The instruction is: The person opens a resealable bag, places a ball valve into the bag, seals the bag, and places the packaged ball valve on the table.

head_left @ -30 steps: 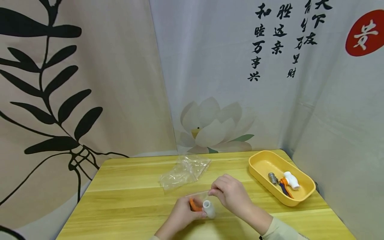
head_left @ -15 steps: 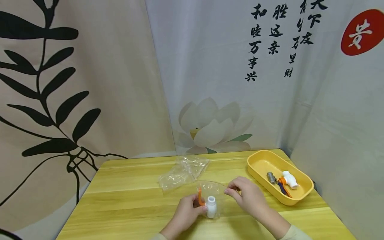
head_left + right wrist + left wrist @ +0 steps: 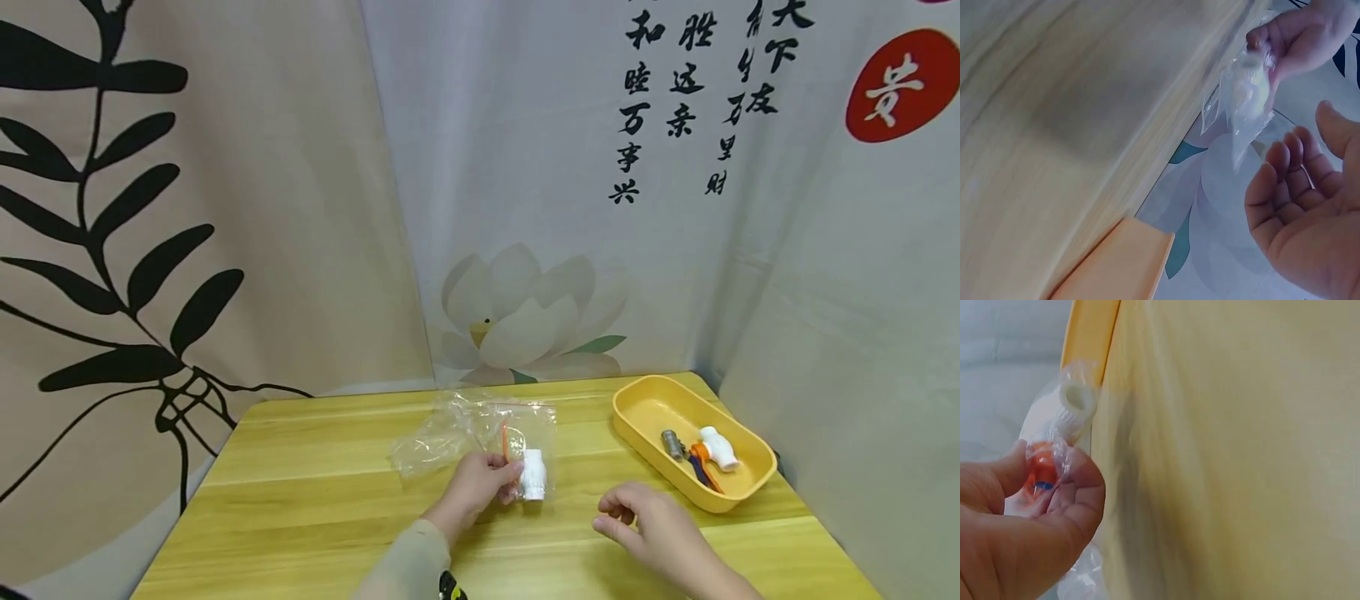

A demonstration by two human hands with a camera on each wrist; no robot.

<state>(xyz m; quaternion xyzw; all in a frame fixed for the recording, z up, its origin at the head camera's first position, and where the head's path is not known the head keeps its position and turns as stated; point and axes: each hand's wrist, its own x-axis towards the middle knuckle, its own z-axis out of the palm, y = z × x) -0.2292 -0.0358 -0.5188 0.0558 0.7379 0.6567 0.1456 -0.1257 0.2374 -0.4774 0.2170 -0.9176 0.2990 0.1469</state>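
White fitting [image 3: 533, 475] is already in its bag [image 3: 546, 435]. From the left: a spare bag [image 3: 441, 442] lies on the tabletop [image 3: 300, 517]; the left hand [image 3: 475, 490] pinches the bagged fitting; the right hand [image 3: 663, 529], loosely curled, is empty; loose parts [image 3: 718, 448] in the yellow tray [image 3: 649, 406] seem still to do.

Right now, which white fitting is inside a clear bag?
The white fitting held by the left hand; the other white fitting lies unbagged in the yellow tray.

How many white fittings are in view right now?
2: one fitting in the bag that the left hand holds, another fitting in the tray. I see no others.
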